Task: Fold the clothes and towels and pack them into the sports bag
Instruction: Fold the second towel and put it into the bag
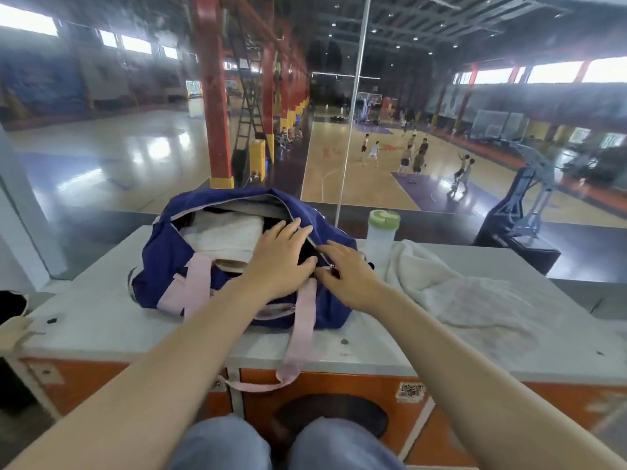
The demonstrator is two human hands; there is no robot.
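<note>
We see one blue sports bag [169, 262] on the white surface [101, 320], unzipped, with one folded white towel [220, 235] inside. Our left hand [281, 256] lies flat, fingers straight, pressing a dark item at the opening. Just right of it, our right hand [346, 273] pinches the zipper pull [330, 268]. Further right stand one bottle [381, 239] and one loose towel [468, 293].
</note>
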